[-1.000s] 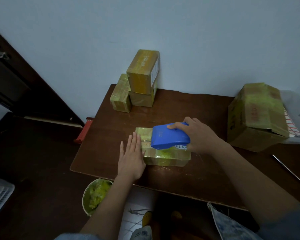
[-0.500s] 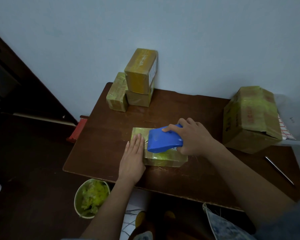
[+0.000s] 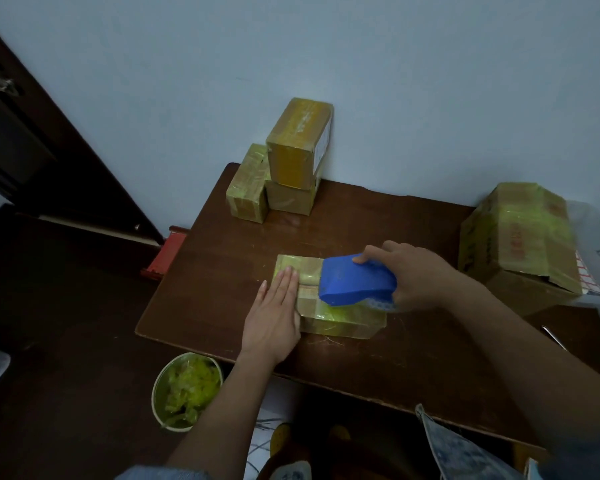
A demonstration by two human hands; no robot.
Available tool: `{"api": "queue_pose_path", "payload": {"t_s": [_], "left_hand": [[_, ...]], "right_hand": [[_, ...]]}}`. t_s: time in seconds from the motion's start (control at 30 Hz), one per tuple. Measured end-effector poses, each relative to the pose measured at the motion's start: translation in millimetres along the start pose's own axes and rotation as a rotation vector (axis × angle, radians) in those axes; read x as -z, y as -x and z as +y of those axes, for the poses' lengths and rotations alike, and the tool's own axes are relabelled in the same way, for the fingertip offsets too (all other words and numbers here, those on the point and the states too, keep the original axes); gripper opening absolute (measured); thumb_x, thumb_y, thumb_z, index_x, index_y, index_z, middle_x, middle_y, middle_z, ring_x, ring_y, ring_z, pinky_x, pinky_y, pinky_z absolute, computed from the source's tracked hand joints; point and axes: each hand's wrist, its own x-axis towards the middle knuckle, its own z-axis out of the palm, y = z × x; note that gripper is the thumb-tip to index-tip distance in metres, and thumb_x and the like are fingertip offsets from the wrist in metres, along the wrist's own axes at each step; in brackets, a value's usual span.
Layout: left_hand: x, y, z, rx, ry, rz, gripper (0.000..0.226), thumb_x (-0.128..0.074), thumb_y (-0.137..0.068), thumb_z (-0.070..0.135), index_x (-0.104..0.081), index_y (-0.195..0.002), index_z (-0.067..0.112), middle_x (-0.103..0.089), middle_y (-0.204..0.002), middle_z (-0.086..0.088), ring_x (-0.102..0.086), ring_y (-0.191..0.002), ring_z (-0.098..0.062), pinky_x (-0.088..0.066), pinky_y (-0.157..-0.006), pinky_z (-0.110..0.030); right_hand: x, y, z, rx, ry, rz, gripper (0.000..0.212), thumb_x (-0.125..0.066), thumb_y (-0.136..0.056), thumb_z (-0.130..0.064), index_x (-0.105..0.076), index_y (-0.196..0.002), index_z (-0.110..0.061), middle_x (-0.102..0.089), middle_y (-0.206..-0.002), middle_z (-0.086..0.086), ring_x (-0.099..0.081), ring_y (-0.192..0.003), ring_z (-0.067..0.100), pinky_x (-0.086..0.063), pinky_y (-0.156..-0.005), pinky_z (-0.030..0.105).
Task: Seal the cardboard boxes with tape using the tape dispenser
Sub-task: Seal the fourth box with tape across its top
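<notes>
The flat cardboard box [image 3: 329, 306], wrapped in yellowish tape, lies near the front edge of the brown table [image 3: 378, 362], at centre. The blue tape dispenser [image 3: 355, 279] rests on its top face, nose toward 9 o'clock. Your right hand [image 3: 418, 277] grips the dispenser from 3 o'clock, fingers curled over its back. Your left hand [image 3: 274, 322] lies flat with fingers straight and together, pressing the box's 9 o'clock edge. At 12 o'clock, against the wall, stand three taped boxes [image 3: 281, 181], one stacked on another. At 3 o'clock sits a larger taped box [image 3: 520, 240]. At 7 o'clock, below the table, a round bin [image 3: 186, 391] holds yellow scraps. A thin metal rod [image 3: 553, 337] lies at 4 o'clock.
</notes>
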Motion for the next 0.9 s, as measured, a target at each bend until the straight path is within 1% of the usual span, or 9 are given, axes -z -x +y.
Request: {"api": "queue_pose_path", "payload": {"t_s": [0.1, 0.17, 0.23, 0.33, 0.47, 0.57, 0.67, 0.77, 0.9], "left_hand": [[4.0, -2.2, 0.3, 0.007, 0.052, 0.022, 0.069, -0.008, -0.087, 0.030, 0.000, -0.155, 0.020, 0.002, -0.163, 0.003, 0.006, -0.149, -0.007, 0.011, -0.118, -0.029], [5.7, -3.7, 1.8, 0.004, 0.073, 0.015, 0.065, -0.025, -0.094, 0.023, -0.001, -0.155, 0.026, 0.003, -0.163, 0.003, 0.006, -0.149, -0.008, 0.013, -0.117, -0.028], [7.3, -3.5, 4.0, 0.000, 0.075, 0.005, 0.067, -0.034, -0.096, 0.019, -0.002, -0.155, 0.029, 0.005, -0.162, 0.003, 0.008, -0.149, -0.009, 0.015, -0.116, -0.028], [7.3, -1.8, 7.6, 0.010, 0.068, 0.003, 0.068, -0.036, -0.096, 0.018, -0.004, -0.155, 0.027, 0.005, -0.163, 0.000, 0.009, -0.149, -0.012, 0.014, -0.117, -0.029], [6.9, -3.2, 15.1, 0.053, -0.027, -0.035, 0.069, -0.033, -0.097, 0.019, 0.003, -0.155, 0.021, 0.013, -0.162, 0.000, 0.015, -0.148, -0.013, 0.012, -0.120, -0.036], [8.0, -7.7, 22.7, 0.047, -0.060, -0.086, 0.074, -0.032, -0.094, 0.008, 0.011, -0.153, 0.012, 0.019, -0.161, -0.005, 0.020, -0.147, -0.015, 0.009, -0.121, -0.035], [8.1, -7.5, 25.3, 0.034, -0.033, -0.122, 0.080, -0.036, -0.091, 0.001, 0.014, -0.153, 0.013, 0.022, -0.159, -0.010, 0.022, -0.147, -0.020, 0.012, -0.120, -0.034], [10.0, -6.3, 25.8, 0.026, -0.065, -0.142, 0.083, -0.038, -0.091, 0.002, 0.016, -0.153, 0.015, 0.024, -0.158, -0.011, 0.024, -0.146, -0.022, 0.012, -0.119, -0.035], [10.7, -7.8, 32.5, 0.020, -0.109, -0.158, 0.092, -0.048, -0.087, 0.007, 0.020, -0.150, 0.009, 0.027, -0.158, -0.010, 0.025, -0.145, -0.022, 0.011, -0.121, -0.036]], "right_hand": [[2.9, 10.2, 10.9, -0.044, 0.013, -0.002, 0.072, -0.065, -0.084, -0.031, -0.026, -0.143, -0.044, -0.035, -0.106, -0.007, -0.043, -0.093, 0.015, -0.029, -0.076, 0.027], [-1.9, 12.2, 11.3, -0.049, 0.047, 0.012, 0.071, -0.065, -0.085, -0.034, -0.026, -0.144, -0.044, -0.031, -0.106, -0.008, -0.041, -0.093, 0.015, -0.029, -0.079, 0.027], [-7.4, 11.7, 11.2, -0.042, 0.069, 0.047, 0.070, -0.065, -0.085, -0.041, -0.027, -0.144, -0.044, -0.030, -0.107, -0.008, -0.040, -0.093, 0.014, -0.029, -0.081, 0.028], [-14.2, 13.2, 14.2, -0.045, 0.066, 0.074, 0.071, -0.065, -0.085, -0.046, -0.026, -0.144, -0.044, -0.036, -0.112, -0.006, -0.040, -0.095, 0.014, -0.032, -0.084, 0.028], [-16.3, 9.4, 12.4, -0.040, 0.081, 0.079, 0.071, -0.065, -0.085, -0.037, -0.026, -0.144, -0.045, -0.038, -0.116, -0.003, -0.039, -0.093, 0.014, -0.029, -0.084, 0.028], [-14.7, 7.5, 12.3, -0.035, 0.076, 0.083, 0.072, -0.065, -0.085, -0.038, -0.025, -0.144, -0.046, -0.038, -0.116, -0.003, -0.038, -0.093, 0.014, -0.028, -0.084, 0.028], [-17.6, 9.2, 14.4, -0.032, 0.051, 0.085, 0.071, -0.065, -0.084, -0.039, -0.026, -0.143, -0.045, -0.037, -0.114, -0.005, -0.037, -0.092, 0.013, -0.026, -0.084, 0.028], [-18.0, 7.9, 12.7, -0.029, 0.052, 0.096, 0.071, -0.066, -0.084, -0.039, -0.027, -0.143, -0.044, -0.032, -0.108, -0.007, -0.036, -0.090, 0.012, -0.025, -0.084, 0.027], [-14.8, 6.4, 11.1, -0.028, 0.059, 0.100, 0.070, -0.066, -0.084, -0.040, -0.028, -0.143, -0.044, -0.031, -0.106, -0.007, -0.036, -0.089, 0.013, -0.025, -0.084, 0.027]]}}
